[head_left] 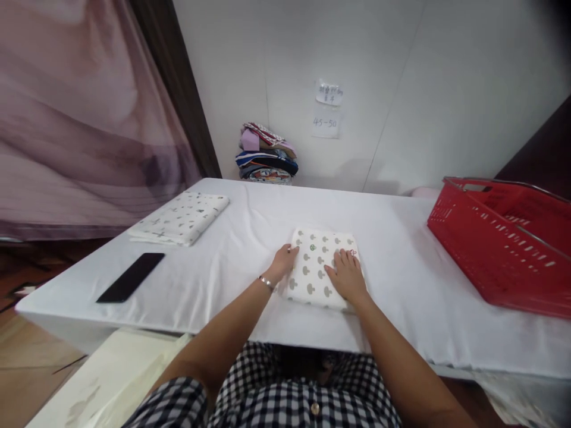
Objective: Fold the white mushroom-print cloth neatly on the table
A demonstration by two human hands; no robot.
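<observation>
A folded white cloth printed with grey mushroom shapes lies on the white-covered table in front of me. My left hand holds it at the left edge, the thumb by the upper corner; some of its fingers are hidden. Spread flat over the right part of the same cloth is my right hand, with its fingers apart. Small green and red prints show near the top of the cloth. A second folded white cloth with small dark prints lies at the table's far left.
A black phone-like slab lies near the left edge of the table. On the right stands a red plastic basket. Beyond the far edge is a stack of folded fabrics against the wall. A pink curtain hangs at left.
</observation>
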